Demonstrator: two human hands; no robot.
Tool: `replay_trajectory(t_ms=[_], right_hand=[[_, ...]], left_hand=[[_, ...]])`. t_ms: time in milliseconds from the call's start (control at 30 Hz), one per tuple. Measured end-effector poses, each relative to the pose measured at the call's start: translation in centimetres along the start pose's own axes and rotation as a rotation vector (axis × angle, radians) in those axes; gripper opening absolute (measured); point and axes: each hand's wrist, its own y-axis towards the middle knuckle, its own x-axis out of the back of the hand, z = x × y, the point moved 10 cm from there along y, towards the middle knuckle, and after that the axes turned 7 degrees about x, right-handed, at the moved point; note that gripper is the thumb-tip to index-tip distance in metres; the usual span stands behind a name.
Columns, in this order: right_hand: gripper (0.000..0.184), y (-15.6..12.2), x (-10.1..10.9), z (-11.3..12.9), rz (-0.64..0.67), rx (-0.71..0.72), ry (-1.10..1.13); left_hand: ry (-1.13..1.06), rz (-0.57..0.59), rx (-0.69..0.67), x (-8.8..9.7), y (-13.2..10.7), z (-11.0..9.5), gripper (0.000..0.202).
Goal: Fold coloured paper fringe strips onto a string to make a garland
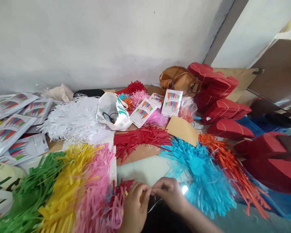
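Observation:
At the front edge of the table, my left hand [135, 205] and my right hand [169, 194] meet with fingertips pinched together. A bit of yellow paper [142, 196] shows between the thumb and fingers of my left hand. A thin white string [155, 205] hangs in a loop below my right hand's fingertips, which seem pinched on it. Exactly how paper and string join is hidden by the fingers. Just left of my left hand lie pink and dark red paper fringes [116, 202]. Blue paper fringe [200, 174] spreads to the right of my right hand.
Green [36, 191], yellow [66, 181] and pink fringes [97, 181] lie leftward. Red fringe [143, 137], white fringe [74, 118] and a white bag [113, 111] sit farther back. Printed packs [12, 129] pile left; orange fringe [232, 168] and red paper stacks [226, 111] stand right.

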Motion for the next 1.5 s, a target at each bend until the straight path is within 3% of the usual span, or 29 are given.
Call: replay_trajectory(t_ms=[300,433,600,800,1500], right_hand=[[0.020,-1.1,-0.8,-0.9,-0.034,-0.003,0.046],[0.024,-1.5,0.7,-0.6,-0.091,-0.004,0.016],[0.036,-2.1,-0.9,-1.7,-0.063,-0.123,0.222],[0.039,-2.5,-2.0,-1.9,-0.087,-0.131,0.252],[0.035,-2.6,-1.2,-1.7,-0.019,-0.114,0.273]], left_hand=[[0.071,0.140,0.091,-1.3,-0.7,2.0,0.024],[-0.118,0.108,0.220,-0.4,-1.5,3.2,0.027],[-0.370,0.130,0.340,-0.5,-2.0,3.5,0.032],[-0.379,0.150,0.340,-1.0,-2.4,3.1,0.034],[-0.273,0.168,0.275,-1.5,-2.9,2.7,0.031]])
